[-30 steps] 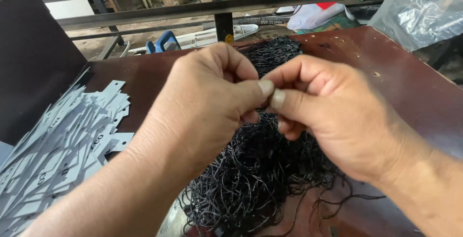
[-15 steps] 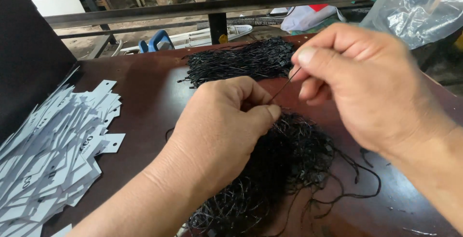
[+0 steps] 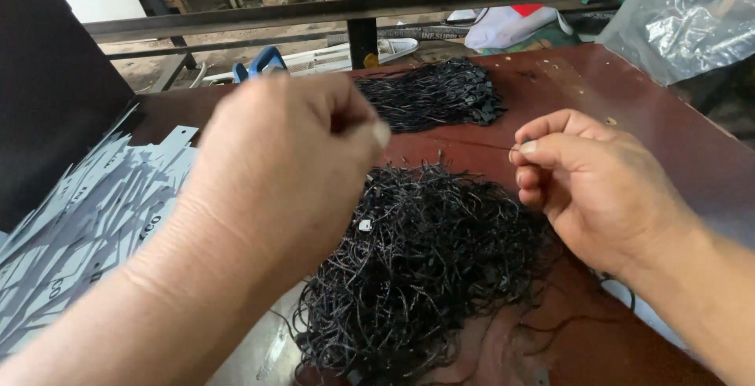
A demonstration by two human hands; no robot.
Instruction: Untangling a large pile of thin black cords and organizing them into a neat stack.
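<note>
Since half a second ago the left hand (image 3: 291, 166) and right hand (image 3: 598, 189), both pinched shut, have drawn apart, stretching one thin black string (image 3: 464, 144) taut above the tangled heap of black strings (image 3: 425, 276), with bare brown tabletop (image 3: 629, 95) open rightward and grey paper tags (image 3: 86, 213) crowding the left edge.

Two bare forearms come in from the near edge, each ending in a bare hand. The left hand (image 3: 287, 170) looks large and slightly blurred, with knuckles and tendons standing out across its back. The right hand (image 3: 594, 189) is sharper, showing short, plain nails and creased knuckles (no ring, watch or glove on either). No sleeve reaches the wrists.
</note>
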